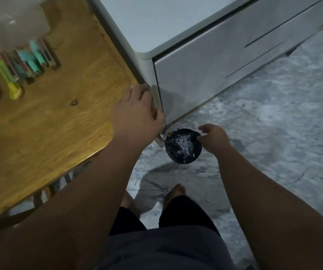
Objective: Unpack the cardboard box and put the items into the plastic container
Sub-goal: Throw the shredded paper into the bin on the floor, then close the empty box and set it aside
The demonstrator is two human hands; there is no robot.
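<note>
Head view, right hand (213, 138): thumb and fingers are pinched on the rim of the black bin (180, 154), from its 2 o'clock side.
Bin: shredded white paper (184, 143) is seen inside.
Left hand (137, 110): laid on the wooden table (59, 117) corner, fingers relaxed, 11 o'clock of the bin.
Plastic container (10, 20): blurred, at the frame's 10 o'clock.
Items (32, 59): lined up by a green cutter (10, 80) at their 8 o'clock.
</note>
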